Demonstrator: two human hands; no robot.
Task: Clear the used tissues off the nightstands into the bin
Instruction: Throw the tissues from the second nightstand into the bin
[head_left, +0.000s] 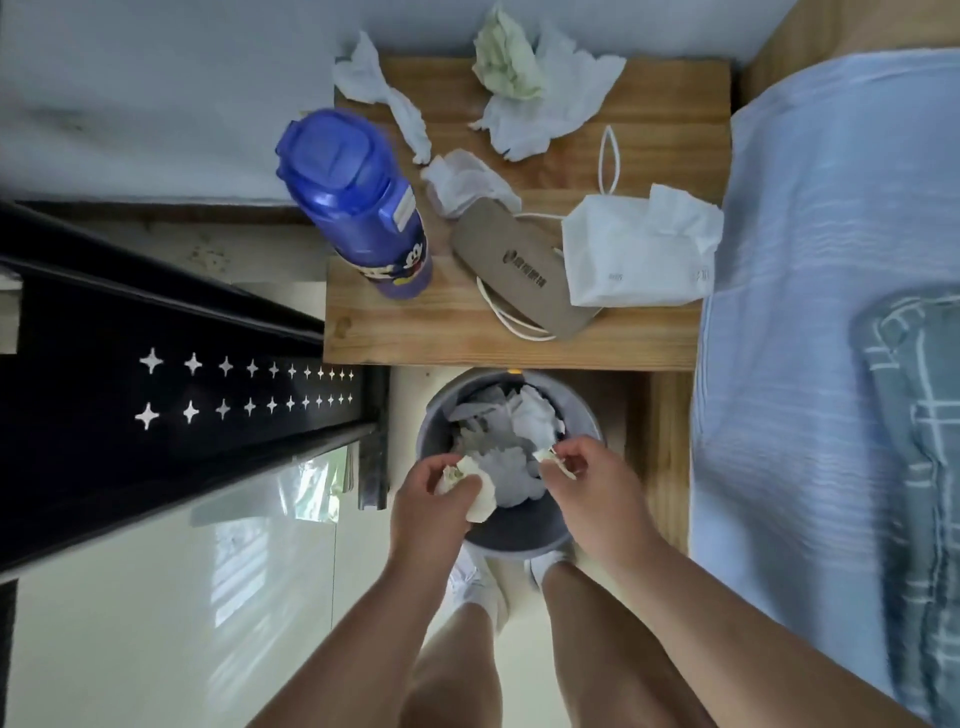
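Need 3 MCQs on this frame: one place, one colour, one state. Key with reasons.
1. Where does the bin stand?
A. on the bed
B. on the floor in front of the nightstand
C. on the nightstand

2. What colour is the bottle?
A. red
B. green
C. blue

3. What are the hands doing?
A. both hold tissue over the bin
B. both are empty
C. left grips the bottle

Key:
1 B, it sits below the nightstand's front edge.
2 C, body and lid are blue.
3 A, left hand and right hand each pinch tissue above the bin.
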